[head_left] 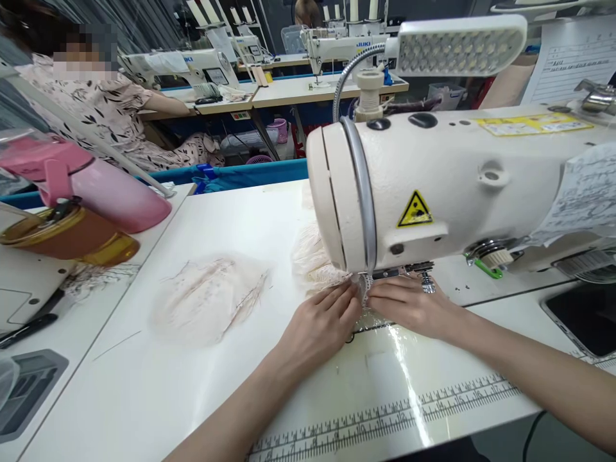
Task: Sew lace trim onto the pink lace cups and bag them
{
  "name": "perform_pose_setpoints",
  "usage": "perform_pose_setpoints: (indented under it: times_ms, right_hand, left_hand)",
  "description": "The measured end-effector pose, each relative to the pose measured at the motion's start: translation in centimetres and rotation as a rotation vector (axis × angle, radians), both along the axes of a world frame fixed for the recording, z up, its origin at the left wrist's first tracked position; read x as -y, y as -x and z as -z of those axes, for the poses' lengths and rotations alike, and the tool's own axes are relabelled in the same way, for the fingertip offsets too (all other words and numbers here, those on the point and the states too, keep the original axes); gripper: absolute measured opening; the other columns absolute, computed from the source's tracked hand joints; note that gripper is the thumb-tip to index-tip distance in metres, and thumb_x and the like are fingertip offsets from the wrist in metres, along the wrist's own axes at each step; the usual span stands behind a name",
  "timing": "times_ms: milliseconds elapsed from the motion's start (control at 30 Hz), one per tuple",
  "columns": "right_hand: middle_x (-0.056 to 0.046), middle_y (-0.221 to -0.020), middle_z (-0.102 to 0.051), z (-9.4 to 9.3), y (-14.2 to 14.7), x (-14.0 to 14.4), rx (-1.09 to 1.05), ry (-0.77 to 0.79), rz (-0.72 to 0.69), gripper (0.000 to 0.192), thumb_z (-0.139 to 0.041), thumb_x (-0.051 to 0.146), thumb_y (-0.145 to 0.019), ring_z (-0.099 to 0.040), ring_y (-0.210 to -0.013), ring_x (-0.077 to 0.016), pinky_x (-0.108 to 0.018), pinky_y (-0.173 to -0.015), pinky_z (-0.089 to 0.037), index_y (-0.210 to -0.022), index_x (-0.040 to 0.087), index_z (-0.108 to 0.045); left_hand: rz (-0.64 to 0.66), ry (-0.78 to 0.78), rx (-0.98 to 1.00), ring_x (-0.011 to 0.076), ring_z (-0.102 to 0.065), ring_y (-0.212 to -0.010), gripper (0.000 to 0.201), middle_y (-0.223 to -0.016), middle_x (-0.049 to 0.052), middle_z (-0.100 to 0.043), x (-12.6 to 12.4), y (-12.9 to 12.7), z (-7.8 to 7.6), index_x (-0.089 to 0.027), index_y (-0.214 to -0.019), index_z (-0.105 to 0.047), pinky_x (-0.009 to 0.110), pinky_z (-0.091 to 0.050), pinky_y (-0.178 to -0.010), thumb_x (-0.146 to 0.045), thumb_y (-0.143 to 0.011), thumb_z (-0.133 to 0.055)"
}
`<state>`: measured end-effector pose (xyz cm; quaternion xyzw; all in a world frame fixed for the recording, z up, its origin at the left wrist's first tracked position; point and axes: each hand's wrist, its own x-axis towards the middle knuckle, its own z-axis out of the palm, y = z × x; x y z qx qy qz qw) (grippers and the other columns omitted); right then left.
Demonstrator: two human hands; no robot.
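My white tabletop (144,385) fills the lower view, and along its near edge at 6 o'clock runs a printed ruler strip (385,420) whose numerals I can partly read, up to about 17. At 2 o'clock sits my cream sewing machine (457,186), carrying a yellow triangular hand-warning sticker (414,210) on its face and a yellow label (532,124) on top whose print is too small to read. Over it at 1 o'clock hangs an LED lamp (459,43) on a gooseneck. Farther back at 12 o'clock stands another machine (337,45) marked JUKI in blue. At 10 o'clock a co-worker in a patterned top (106,112) sits at a neighbouring bench. At 9 o'clock a pink bottle (96,183) lies over an amber one (72,237).

A loose pile of pale pink lace pieces (206,298) lies at 8 o'clock of the needle, well apart from my hands. The lace piece (315,260) I am working is sheer, cream-pink and netlike, bunched just left of the machine head and running under the presser foot (368,282).

My left hand (320,321) lies flat with fingers pressing the lace at the foot; my right hand (409,305) pinches its edge on the other side, fingertips nearly meeting.
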<state>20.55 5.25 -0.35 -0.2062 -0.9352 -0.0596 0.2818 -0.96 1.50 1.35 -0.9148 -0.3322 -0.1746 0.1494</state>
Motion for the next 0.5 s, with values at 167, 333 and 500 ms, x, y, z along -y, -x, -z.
perform_pose_setpoints:
  times_ms: [167, 333, 500]
  right_hand:
    - [-0.004, -0.101, -0.068, 0.54, 0.23, -0.05, 0.026, 0.083, 0.006, 0.029, -0.044, 0.001, -0.09, -0.059, -0.092, -0.0136, -0.029, -0.085, -0.044, -0.1, 0.017, -0.066]
    - [-0.005, -0.102, -0.067, 0.78, 0.35, -0.17, 0.033, 0.123, 0.013, 0.026, -0.045, 0.002, -0.091, -0.059, -0.091, -0.0138, -0.029, -0.083, -0.045, -0.1, 0.016, -0.065]
    - [-0.005, -0.103, -0.067, 0.97, 0.53, -0.33, 0.034, 0.118, 0.05, 0.025, -0.045, 0.001, -0.09, -0.06, -0.091, -0.014, -0.028, -0.079, -0.047, -0.097, 0.016, -0.064]
  left_hand:
    - [-0.049, 0.017, -0.012, 0.0202, -0.067, -0.096, 0.022, -0.104, 0.011, -0.07, -0.22, 0.25, 0.24, -0.009, -0.098, -0.061, 0.033, -0.058, -0.081, -0.012, -0.092, -0.041]
    - [-0.087, 0.03, -0.017, 0.0187, -0.067, -0.094, 0.02, -0.106, 0.01, -0.069, -0.44, 0.2, 0.33, -0.011, -0.094, -0.06, 0.032, -0.058, -0.08, -0.011, -0.092, -0.041]
    - [-0.127, 0.024, -0.026, 0.0199, -0.067, -0.095, 0.02, -0.111, 0.013, -0.068, -0.46, -0.05, 0.32, -0.011, -0.092, -0.06, 0.031, -0.058, -0.077, -0.009, -0.09, -0.041]
